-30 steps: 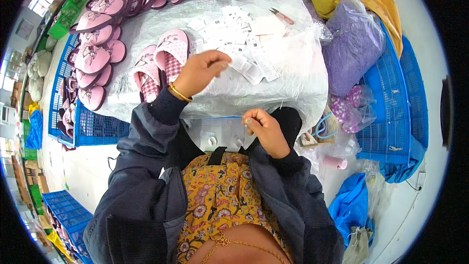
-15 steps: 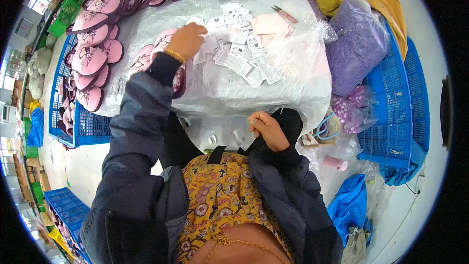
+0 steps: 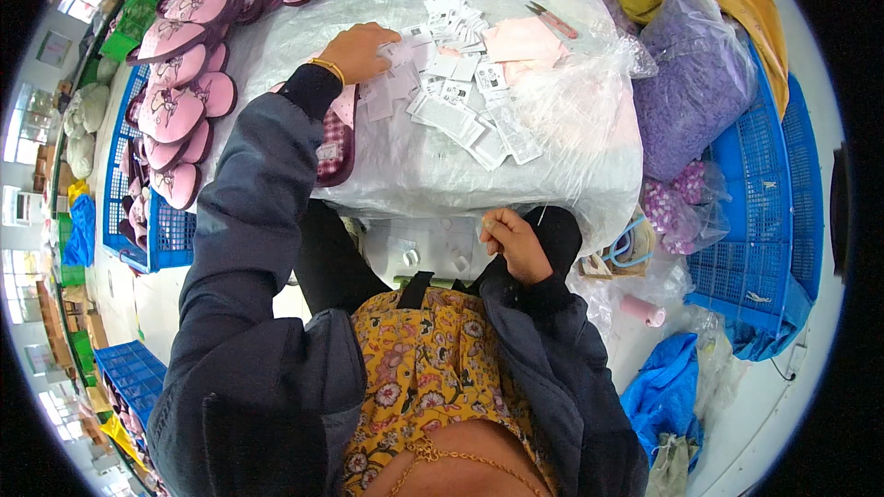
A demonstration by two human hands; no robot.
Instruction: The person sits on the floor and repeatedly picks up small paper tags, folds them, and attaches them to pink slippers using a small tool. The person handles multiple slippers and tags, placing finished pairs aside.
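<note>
My left hand (image 3: 361,52) reaches over the left edge of a loose spread of small white paper labels (image 3: 451,117). Its fingers stretch toward the labels, with the tips partly hidden. Under my left sleeve lies a pink slipper with a plum checked insole (image 3: 335,143), partly covered by the arm. Low over my lap, my right hand (image 3: 517,244) is closed in a pinch; what it holds is too small to make out. A thin pale sliver, perhaps a needle or thread, shows just above that hand.
Pink slippers (image 3: 172,110) are stacked along the left, with more along the far edge. Red-handled thread snips (image 3: 552,20) lie beside pale pink cloth pieces (image 3: 521,48). To the right are a purple bag (image 3: 692,83), blue crates (image 3: 750,235) and a pink thread spool (image 3: 642,310).
My left hand has moved farther away, onto the labels' edge. My right hand stays pinched above my lap. The whole view has shifted slightly.
</note>
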